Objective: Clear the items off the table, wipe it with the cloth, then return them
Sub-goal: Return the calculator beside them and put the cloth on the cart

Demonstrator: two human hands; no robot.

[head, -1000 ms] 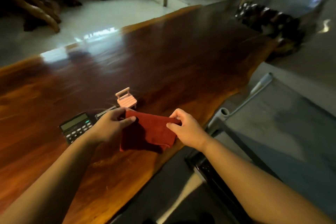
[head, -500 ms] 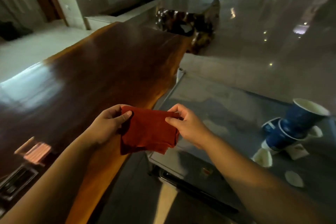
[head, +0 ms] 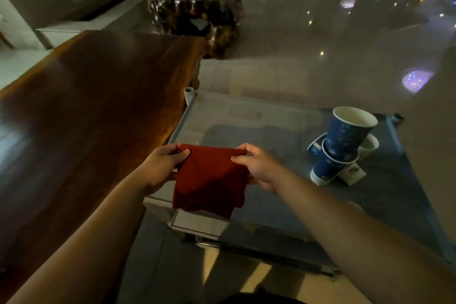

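Red fabric, the cloth [head: 209,177], is held folded and hanging in the air at about 6 o'clock in the view, just above the near-left edge of a grey side stand [head: 271,116]. Its top edge is pinched at both ends: the left hand [head: 162,168] is closed on the left corner with thumb over fingers, and the right hand [head: 259,168] is closed on the right corner in the same way. The wooden table [head: 86,111] lies at 9 to 10 o'clock, and the part of it in view is seen bare; the rest is out of frame. The step in hand is judged to be the folding or setting down of the cloth. It is best done with the top edge kept taut and level, so that the layers are not let slip apart, and with the cloth kept well away from the cups. At 3 o'clock, on the stand, blue paper cups [head: 343,145] are seen in a loose heap, some nested and tilted, one with its white mouth turned upward. Nothing can be seen inside that one; the insides of the others cannot be told. A knock could topple the heap.
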